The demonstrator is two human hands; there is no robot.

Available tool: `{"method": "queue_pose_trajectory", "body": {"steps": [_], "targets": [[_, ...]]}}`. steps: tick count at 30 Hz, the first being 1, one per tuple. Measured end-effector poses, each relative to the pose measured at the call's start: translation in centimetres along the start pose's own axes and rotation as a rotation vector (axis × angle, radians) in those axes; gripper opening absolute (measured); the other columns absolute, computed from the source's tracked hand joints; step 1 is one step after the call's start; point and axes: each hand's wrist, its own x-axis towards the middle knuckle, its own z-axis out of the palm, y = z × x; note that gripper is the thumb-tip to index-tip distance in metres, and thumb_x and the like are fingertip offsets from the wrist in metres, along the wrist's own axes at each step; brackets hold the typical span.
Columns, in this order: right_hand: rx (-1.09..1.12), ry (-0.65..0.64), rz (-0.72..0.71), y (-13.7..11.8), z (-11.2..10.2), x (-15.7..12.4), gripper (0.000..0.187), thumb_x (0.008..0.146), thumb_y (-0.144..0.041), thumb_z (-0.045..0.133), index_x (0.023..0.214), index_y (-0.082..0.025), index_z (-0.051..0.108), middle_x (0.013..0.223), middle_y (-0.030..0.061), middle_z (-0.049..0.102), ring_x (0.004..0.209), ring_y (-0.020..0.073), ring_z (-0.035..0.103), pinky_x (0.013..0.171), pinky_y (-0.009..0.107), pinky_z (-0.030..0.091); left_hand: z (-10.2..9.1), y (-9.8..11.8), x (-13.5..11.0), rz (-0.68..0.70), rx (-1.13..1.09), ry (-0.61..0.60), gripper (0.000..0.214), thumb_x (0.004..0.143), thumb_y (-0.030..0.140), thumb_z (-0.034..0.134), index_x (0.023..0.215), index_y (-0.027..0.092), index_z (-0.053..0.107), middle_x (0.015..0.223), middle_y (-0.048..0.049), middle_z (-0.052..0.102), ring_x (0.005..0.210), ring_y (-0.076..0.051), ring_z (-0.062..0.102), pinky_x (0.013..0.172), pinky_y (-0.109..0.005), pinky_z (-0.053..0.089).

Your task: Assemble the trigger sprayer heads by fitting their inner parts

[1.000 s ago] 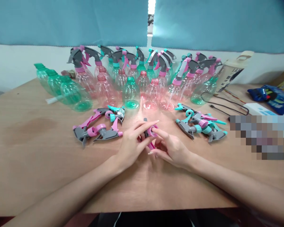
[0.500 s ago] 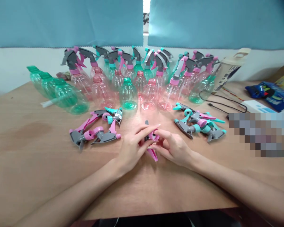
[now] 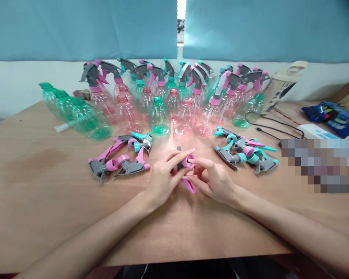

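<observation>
My left hand (image 3: 163, 180) and my right hand (image 3: 213, 178) meet at the middle of the wooden table (image 3: 46, 209), both closed on one grey spray trigger head with a pink collar (image 3: 187, 162). Its pink lever pokes out below, between the hands. My left fingers grip the grey body from the left. My right fingertips pinch the pink collar from the right. Loose pink-and-grey trigger heads (image 3: 119, 161) lie just left of my hands. A pile of teal-and-grey trigger heads (image 3: 246, 153) lies just to the right.
Behind my hands stand several pink and green bottles (image 3: 159, 116), some capped with triggers, some bare. Green bottles (image 3: 78, 114) lie at the back left. A black cable (image 3: 276, 130), a white box and a blue packet (image 3: 334, 116) occupy the right side. A blurred patch covers part of the right.
The trigger head has turned slightly in my fingers, its pink collar rising a little. Both hands stay in place at the table's middle.
</observation>
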Motion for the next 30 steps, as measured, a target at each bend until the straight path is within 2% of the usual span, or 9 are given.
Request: {"method": "queue_pose_trajectory", "body": {"steps": [7, 17, 22, 30], "targets": [[-0.094, -0.024, 0.068, -0.2, -0.7, 0.3, 0.034, 0.089, -0.033, 0.056, 0.118, -0.015, 0.049, 0.064, -0.0028, 0.061, 0.049, 0.0093, 0.056, 0.051, 0.020, 0.045, -0.1, 0.0, 0.0, 0.009, 0.005, 0.007, 0.042, 0.086, 0.020, 0.061, 0.127, 0.027, 0.054, 0.096, 0.0007, 0.059, 0.055, -0.005, 0.047, 0.058, -0.019, 0.046], [-0.133, 0.000, 0.061, -1.7, -0.2, 0.2, 0.040, 0.091, -0.030, 0.052, 0.125, -0.008, 0.049, 0.051, -0.0052, 0.057, 0.041, 0.0101, 0.052, 0.048, 0.021, 0.043, -0.1, 0.1, -0.1, 0.048, 0.039, 0.041, 0.039, 0.086, 0.019, 0.062, 0.124, 0.025, 0.055, 0.098, -0.0005, 0.059, 0.060, -0.006, 0.050, 0.058, -0.018, 0.047], [-0.030, -0.001, 0.092, -1.4, 0.0, 0.1, 0.035, 0.092, -0.028, 0.050, 0.123, -0.013, 0.046, 0.051, -0.0078, 0.053, 0.040, 0.0079, 0.047, 0.046, 0.019, 0.040, -0.3, 0.1, -0.1, 0.060, 0.054, 0.014, 0.037, 0.088, 0.019, 0.059, 0.123, 0.025, 0.055, 0.100, -0.0011, 0.059, 0.065, -0.007, 0.052, 0.059, -0.018, 0.048], [0.050, 0.047, 0.098, -1.0, 0.3, 0.0, 0.026, 0.090, -0.019, 0.051, 0.115, -0.019, 0.043, 0.062, -0.0062, 0.051, 0.047, 0.0073, 0.049, 0.045, 0.017, 0.039, -0.3, 0.1, -0.2, 0.057, 0.040, -0.025, 0.042, 0.085, 0.005, 0.056, 0.121, 0.027, 0.056, 0.106, -0.0011, 0.060, 0.074, -0.009, 0.056, 0.067, -0.021, 0.050]]}}
